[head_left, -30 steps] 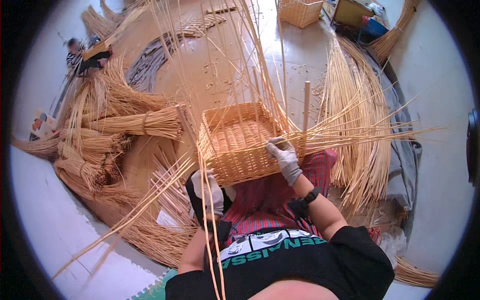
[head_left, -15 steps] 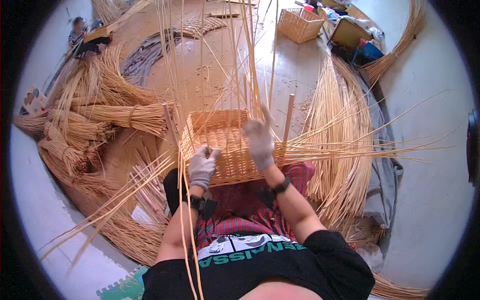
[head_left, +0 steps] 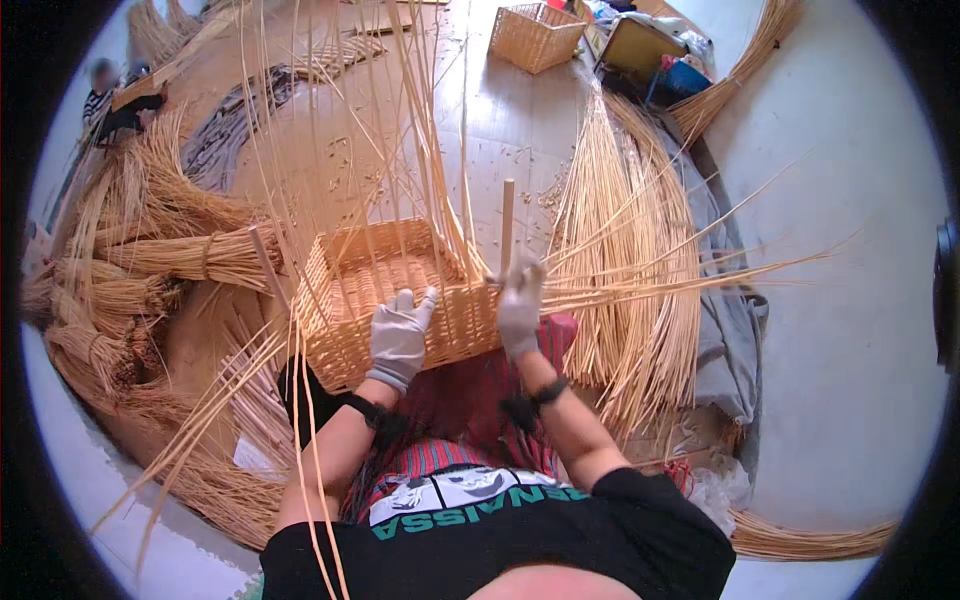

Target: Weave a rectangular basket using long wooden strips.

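A half-woven wicker basket (head_left: 455,325) rests tilted on my lap, its long upright rods (head_left: 415,110) rising from the walls. My left hand (head_left: 398,345), in a pale work glove, grips its near wall, fingers bent at the rim. At the near right corner is my right hand (head_left: 521,312), gloved too, beside a wooden post (head_left: 508,215) and a bunch of loose weaving rods (head_left: 640,290) that stick out to the right. Motion blurs its fingers, so I cannot make out what they hold. A second post (head_left: 268,262) stands at the basket's left side.
Bundles of wicker rods (head_left: 205,255) are stacked at the left, with a long sheaf (head_left: 625,270) spread on the right. Another wicker basket (head_left: 537,38) stands at the back near a cluttered chair. Long rods (head_left: 190,420) jut out lower left. Another person (head_left: 110,95) sits far left.
The view has swung, so everything sits further left. My right hand has come down from above the basket's right side to its near right corner. My left hand remains on the near wall.
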`<state>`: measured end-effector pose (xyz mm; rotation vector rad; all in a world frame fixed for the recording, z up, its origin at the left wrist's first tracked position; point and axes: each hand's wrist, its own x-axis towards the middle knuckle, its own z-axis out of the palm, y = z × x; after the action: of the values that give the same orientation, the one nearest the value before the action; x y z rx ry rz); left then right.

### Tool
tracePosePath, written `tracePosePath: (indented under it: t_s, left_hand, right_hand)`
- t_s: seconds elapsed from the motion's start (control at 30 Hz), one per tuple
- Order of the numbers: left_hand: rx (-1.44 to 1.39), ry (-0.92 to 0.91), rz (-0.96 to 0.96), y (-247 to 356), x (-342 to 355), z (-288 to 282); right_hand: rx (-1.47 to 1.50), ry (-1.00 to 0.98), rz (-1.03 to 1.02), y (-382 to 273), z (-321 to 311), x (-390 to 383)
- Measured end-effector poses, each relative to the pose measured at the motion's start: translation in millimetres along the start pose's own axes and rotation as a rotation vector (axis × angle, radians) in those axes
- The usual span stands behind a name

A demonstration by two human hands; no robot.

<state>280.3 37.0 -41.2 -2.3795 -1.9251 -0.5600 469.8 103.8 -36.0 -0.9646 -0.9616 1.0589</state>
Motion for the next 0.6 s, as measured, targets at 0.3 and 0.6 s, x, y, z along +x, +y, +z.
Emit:
tracePosePath:
  t_s: [0.3, 0.6]
  left_hand:
    - [-0.064, -0.316, -0.08, 66.0, 46.1, 22.2]
    - [-0.705, -0.115, 0.118, 20.8, 25.1, -6.1]
  right_hand:
    - [-0.991, -0.003, -0.807, -19.6, 2.0, 90.5]
    - [-1.662, 0.157, -0.631, -13.5, -114.8, 50.1]
